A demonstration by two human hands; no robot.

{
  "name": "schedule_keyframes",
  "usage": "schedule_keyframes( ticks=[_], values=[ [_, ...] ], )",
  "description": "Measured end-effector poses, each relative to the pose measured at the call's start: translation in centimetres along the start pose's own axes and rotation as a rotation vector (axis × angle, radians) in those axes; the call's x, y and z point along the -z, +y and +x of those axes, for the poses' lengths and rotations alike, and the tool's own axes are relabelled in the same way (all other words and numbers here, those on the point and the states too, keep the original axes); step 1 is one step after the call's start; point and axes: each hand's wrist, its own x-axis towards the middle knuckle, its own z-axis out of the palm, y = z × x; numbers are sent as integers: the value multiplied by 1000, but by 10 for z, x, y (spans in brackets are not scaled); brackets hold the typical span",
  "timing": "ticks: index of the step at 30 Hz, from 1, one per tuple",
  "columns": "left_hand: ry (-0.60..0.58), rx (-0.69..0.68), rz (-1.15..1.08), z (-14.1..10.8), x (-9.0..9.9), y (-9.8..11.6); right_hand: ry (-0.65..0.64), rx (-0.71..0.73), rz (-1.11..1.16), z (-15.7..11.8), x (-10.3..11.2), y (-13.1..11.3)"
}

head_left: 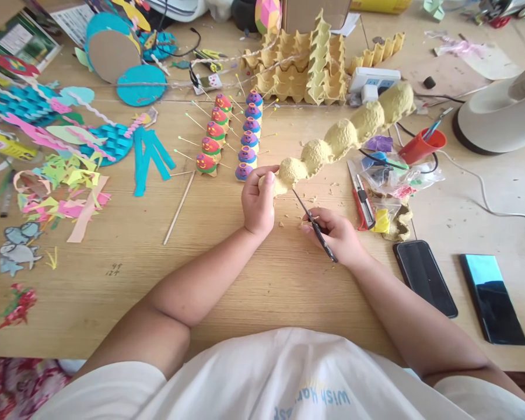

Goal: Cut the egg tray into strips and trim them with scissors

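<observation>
A yellow egg carton strip (341,137) of several bumps is held aloft, slanting up to the right. My left hand (259,201) pinches its near end between thumb and fingers. In my right hand (335,233) is a pair of dark scissors (308,213), the blade pointing up at the underside of the strip near the first bump. Whether the blade touches the strip, I cannot tell. Small carton scraps (301,220) lie on the table below. Just beyond my left hand stand a blue-and-purple painted strip (248,140) and a red-and-purple painted strip (214,137), both with pins stuck in.
Egg cartons (284,79) lie at the back. A red utility knife (362,198), red cup (422,146) and two phones (424,277) are on the right. Paper crafts (109,143), paper scraps (61,186) and a thin stick (179,209) lie to the left.
</observation>
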Motion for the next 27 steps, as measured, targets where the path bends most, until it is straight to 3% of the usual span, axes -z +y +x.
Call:
schedule_keyframes(
  ticks=[3,7,16,27],
  values=[
    [103,-35,49,1,-2,-1,-65,-61,80,2,3,-2],
    [121,14,8,3,-5,1,-128,-125,130,3,6,-4],
    [141,149,-55,8,-4,1,-187,-192,119,3,10,-6],
    [109,158,-4,6,-6,8,-180,-173,85,4,10,-2]
  ],
)
